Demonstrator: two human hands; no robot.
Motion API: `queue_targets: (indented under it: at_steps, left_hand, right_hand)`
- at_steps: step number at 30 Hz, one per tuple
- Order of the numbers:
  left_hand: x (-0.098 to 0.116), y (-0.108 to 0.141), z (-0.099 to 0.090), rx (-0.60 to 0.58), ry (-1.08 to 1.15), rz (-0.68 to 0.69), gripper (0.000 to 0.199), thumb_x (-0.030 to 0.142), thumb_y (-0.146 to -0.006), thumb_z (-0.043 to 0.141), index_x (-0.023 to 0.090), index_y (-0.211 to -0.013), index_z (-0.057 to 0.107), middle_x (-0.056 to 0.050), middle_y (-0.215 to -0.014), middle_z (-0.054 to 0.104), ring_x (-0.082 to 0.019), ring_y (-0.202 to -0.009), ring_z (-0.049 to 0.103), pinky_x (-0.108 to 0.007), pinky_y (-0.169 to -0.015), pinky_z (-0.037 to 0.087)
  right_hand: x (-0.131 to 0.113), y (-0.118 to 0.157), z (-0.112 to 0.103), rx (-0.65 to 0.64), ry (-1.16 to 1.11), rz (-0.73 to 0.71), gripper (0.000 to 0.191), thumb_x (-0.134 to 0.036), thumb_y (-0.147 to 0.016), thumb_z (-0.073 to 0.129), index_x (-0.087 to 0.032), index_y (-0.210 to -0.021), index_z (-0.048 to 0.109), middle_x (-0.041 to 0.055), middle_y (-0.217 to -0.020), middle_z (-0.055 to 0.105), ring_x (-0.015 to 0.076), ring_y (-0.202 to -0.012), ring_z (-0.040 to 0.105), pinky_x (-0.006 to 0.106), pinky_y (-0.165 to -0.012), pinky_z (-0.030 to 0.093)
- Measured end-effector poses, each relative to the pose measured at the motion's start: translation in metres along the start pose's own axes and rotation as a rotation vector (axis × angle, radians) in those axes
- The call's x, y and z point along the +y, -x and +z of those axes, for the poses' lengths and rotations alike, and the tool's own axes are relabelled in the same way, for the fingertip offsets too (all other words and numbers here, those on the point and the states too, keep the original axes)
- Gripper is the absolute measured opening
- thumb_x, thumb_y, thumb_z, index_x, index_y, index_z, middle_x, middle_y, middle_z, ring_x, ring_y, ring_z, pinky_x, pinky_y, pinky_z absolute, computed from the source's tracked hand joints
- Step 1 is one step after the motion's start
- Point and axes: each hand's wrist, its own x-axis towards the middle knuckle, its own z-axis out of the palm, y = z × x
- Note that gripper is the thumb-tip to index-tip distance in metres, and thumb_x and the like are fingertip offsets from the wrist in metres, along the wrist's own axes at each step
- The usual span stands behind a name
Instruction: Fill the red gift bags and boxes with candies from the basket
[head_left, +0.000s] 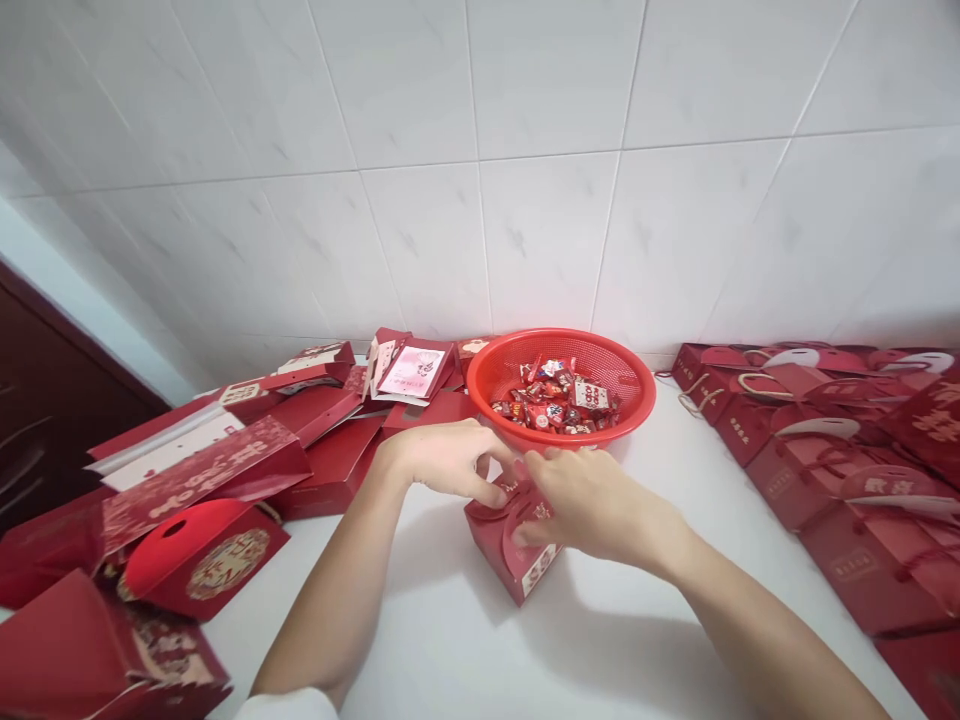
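A small red gift box (499,550) stands on the white table (450,640), just in front of a red plastic basket (637,385) of wrapped candies (551,400). My left hand (450,460) curls over the box's upper left side, its thumb and fingers gripping the top flaps. From the right, my right hand (592,500) holds the flaps too, with its thumb on the curved flap and its fingers at the back edge. The fingers hide part of the box top.
Red boxes and flat cartons (202,470) are piled on the left, with a pink and white packet (412,371) near the wall. Rows of closed red boxes with handles (862,500) line the right side. A tiled wall (555,230) rises behind.
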Motion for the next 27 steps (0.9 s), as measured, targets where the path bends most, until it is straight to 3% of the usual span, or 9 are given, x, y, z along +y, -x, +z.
queue_targets:
  at_steps: [6,10,13,17,19,23,27]
  left_hand:
    - [0.007,-0.004,0.004,-0.065,0.108,-0.023,0.018,0.02,-0.067,0.06,0.02,-0.084,0.067,-0.001,-0.077,0.069,-0.016,-0.057,0.064,-0.022,-0.048,0.042]
    - [0.01,-0.008,0.008,-0.093,0.175,-0.01,0.009,0.017,-0.065,0.058,0.019,-0.074,0.059,-0.001,-0.07,0.067,-0.016,-0.054,0.064,-0.023,-0.049,0.046]
    - [0.012,-0.003,0.005,-0.072,0.143,0.04,0.01,0.023,-0.071,0.061,0.02,-0.081,0.063,-0.002,-0.077,0.07,-0.017,-0.059,0.065,-0.023,-0.052,0.047]
    - [0.009,0.011,-0.003,0.099,0.12,0.178,0.038,0.043,-0.086,0.057,0.023,-0.115,0.067,-0.005,-0.098,0.074,-0.021,-0.084,0.069,-0.026,-0.071,0.054]
    - [0.004,0.017,-0.006,0.192,0.133,0.189,0.049,0.053,-0.088,0.053,0.025,-0.128,0.063,-0.007,-0.103,0.074,-0.024,-0.091,0.069,-0.029,-0.077,0.056]
    - [-0.007,0.021,-0.009,0.234,0.135,0.131,0.053,0.057,-0.087,0.056,0.028,-0.13,0.063,-0.006,-0.111,0.073,-0.026,-0.097,0.07,-0.032,-0.082,0.057]
    - [-0.009,0.016,-0.007,0.236,0.114,0.104,0.051,0.056,-0.086,0.058,0.031,-0.13,0.064,-0.004,-0.109,0.074,-0.025,-0.099,0.07,-0.031,-0.083,0.058]
  right_hand:
    - [-0.029,-0.005,0.022,0.014,0.133,0.005,0.06,-0.055,-0.083,0.07,-0.005,-0.114,0.064,0.0197,-0.104,0.069,0.0298,-0.091,0.069,0.034,-0.067,0.053]
    - [-0.034,-0.014,0.034,0.03,0.169,0.022,0.067,-0.056,-0.082,0.07,-0.002,-0.12,0.061,0.0218,-0.104,0.068,0.0291,-0.091,0.069,0.034,-0.069,0.054]
    - [-0.029,-0.009,0.025,0.032,0.147,0.016,0.066,-0.056,-0.078,0.071,-0.004,-0.118,0.062,0.0196,-0.103,0.07,0.0292,-0.09,0.068,0.033,-0.066,0.053]
    - [-0.015,0.023,-0.018,-0.019,0.148,0.037,0.038,-0.047,-0.076,0.071,-0.014,-0.094,0.069,0.0089,-0.087,0.071,0.0244,-0.076,0.068,0.03,-0.06,0.047]
    - [-0.005,0.047,-0.049,0.023,0.164,0.097,0.035,-0.049,-0.075,0.07,-0.016,-0.085,0.068,0.0061,-0.075,0.068,0.0225,-0.068,0.066,0.029,-0.058,0.044]
    - [0.026,0.094,-0.11,0.235,0.223,0.44,0.036,-0.052,-0.077,0.067,-0.016,-0.078,0.065,0.007,-0.074,0.066,0.0216,-0.07,0.065,0.029,-0.061,0.041]
    - [0.063,0.128,-0.15,0.405,0.267,0.839,0.051,-0.062,-0.075,0.068,-0.011,-0.073,0.063,0.0116,-0.084,0.068,0.0222,-0.082,0.066,0.029,-0.064,0.038]
